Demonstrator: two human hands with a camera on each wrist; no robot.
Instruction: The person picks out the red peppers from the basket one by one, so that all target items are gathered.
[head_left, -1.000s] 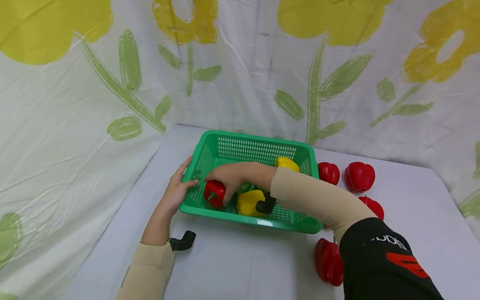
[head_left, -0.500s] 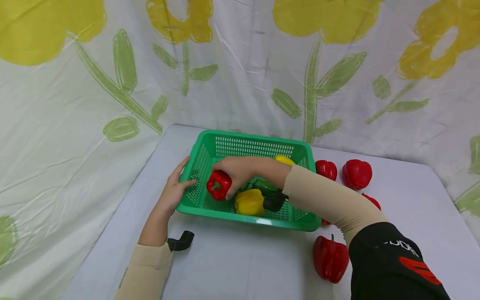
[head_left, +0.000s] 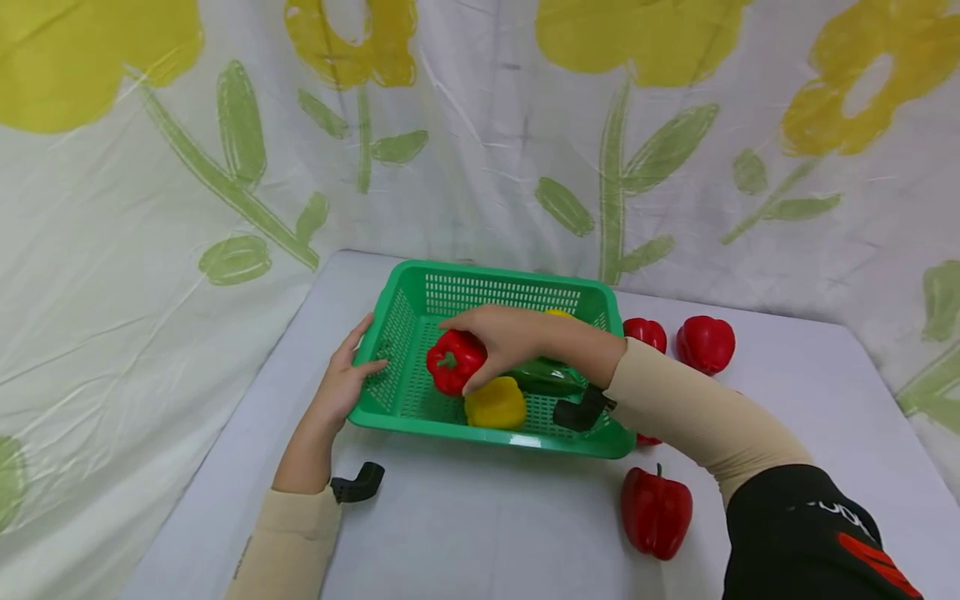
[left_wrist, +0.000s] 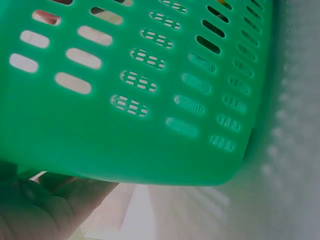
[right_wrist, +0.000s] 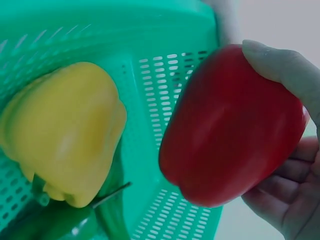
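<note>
My right hand (head_left: 501, 337) grips a red bell pepper (head_left: 454, 363) above the left part of a green plastic basket (head_left: 510, 442). In the right wrist view the thumb lies on one side of the red bell pepper (right_wrist: 232, 130) and curled fingers on the other. With its thumb over the inner side, my left hand (head_left: 343, 379) holds the basket's left rim. Inside lie a yellow bell pepper (head_left: 497, 403) and long green peppers (head_left: 546, 377). Another yellow piece (head_left: 558, 313) is mostly hidden behind the right forearm.
Red bell peppers lie to the basket's right: one at the back (head_left: 705, 344), one beside the rim (head_left: 645, 333), one in front (head_left: 656, 512). Others are partly hidden by the right sleeve. A flower-printed curtain (head_left: 480, 167) hangs behind the white table (head_left: 465, 525).
My right hand has lifted the red bell pepper from the basket's left part and shifted slightly right. More of the green pepper shows. My left hand keeps its place on the rim.
</note>
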